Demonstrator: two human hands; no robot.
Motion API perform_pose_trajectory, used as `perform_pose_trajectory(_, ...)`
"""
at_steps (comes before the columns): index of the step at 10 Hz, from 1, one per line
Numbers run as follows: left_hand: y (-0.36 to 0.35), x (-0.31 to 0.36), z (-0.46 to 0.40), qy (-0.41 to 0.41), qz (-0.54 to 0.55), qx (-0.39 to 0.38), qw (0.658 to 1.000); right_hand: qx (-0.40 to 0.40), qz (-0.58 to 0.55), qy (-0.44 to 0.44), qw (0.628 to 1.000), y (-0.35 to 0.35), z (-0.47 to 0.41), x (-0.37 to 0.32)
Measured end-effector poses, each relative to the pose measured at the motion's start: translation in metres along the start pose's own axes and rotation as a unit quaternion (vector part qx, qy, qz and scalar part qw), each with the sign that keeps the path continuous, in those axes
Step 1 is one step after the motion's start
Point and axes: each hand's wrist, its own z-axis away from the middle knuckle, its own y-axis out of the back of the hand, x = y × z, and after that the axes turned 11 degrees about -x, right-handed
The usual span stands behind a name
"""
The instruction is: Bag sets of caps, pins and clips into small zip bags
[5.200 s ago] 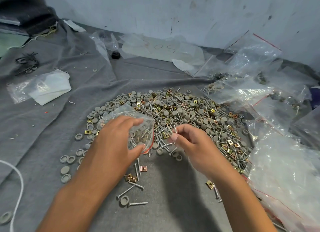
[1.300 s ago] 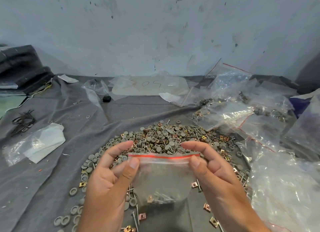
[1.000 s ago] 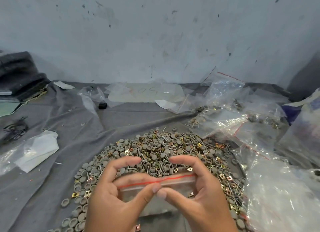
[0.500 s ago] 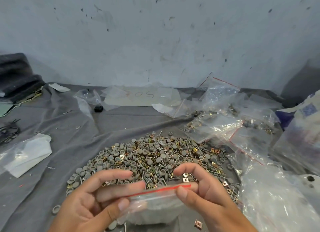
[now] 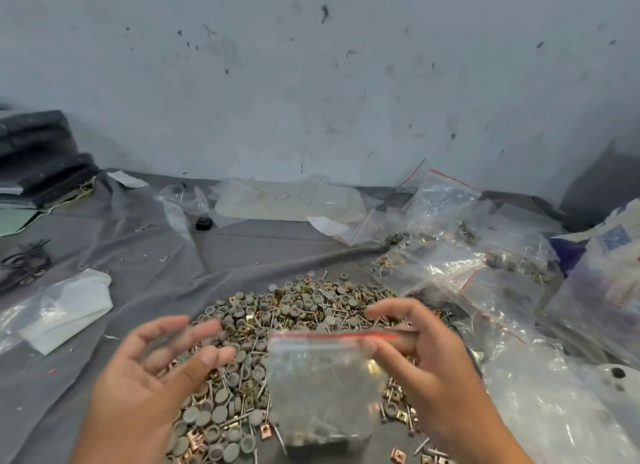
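A small clear zip bag with a red strip along its top hangs in front of me, with pins and clips gathered at its bottom. My right hand pinches the bag's top right corner between thumb and fingers. My left hand is off the bag, to its left, palm up with fingers spread and relaxed. Below both hands lies a big heap of grey round caps, metal pins and brass-coloured clips on the grey cloth.
Piles of filled and empty zip bags crowd the right side. A folded plastic sheet lies at the left, black wire loops farther left. Flat plastic marked with writing and a small black object sit near the back wall.
My left hand has let go of the bag's top and moved off to the left, opening. The bag now hangs from my right hand alone, and the camera has tilted slightly.
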Motion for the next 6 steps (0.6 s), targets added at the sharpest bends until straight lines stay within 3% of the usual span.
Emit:
perform_pose_trajectory(2,0.001,-0.004,-0.002,0.033,0.010,0.035,0.999,0.068,0.168,-0.001,0.983,0.028,-0.083,-0.027)
perform_pose_trajectory(3,-0.001,-0.005,-0.002,0.036,0.006,0.040,0.999,0.187,0.168,-0.015,0.968,0.068,-0.130,-0.036)
perform_pose_trajectory(4,-0.003,-0.004,-0.002,0.037,0.003,0.045,0.998,0.313,0.090,-0.037,0.945,0.119,-0.147,-0.034)
perform_pose_trajectory(5,-0.001,-0.005,-0.004,0.041,-0.006,0.047,0.998,0.367,0.019,-0.082,0.926,0.160,-0.139,-0.008)
perform_pose_trajectory(6,-0.002,-0.004,-0.005,0.046,-0.008,0.058,0.997,0.303,0.064,-0.206,0.928,0.169,-0.107,0.027)
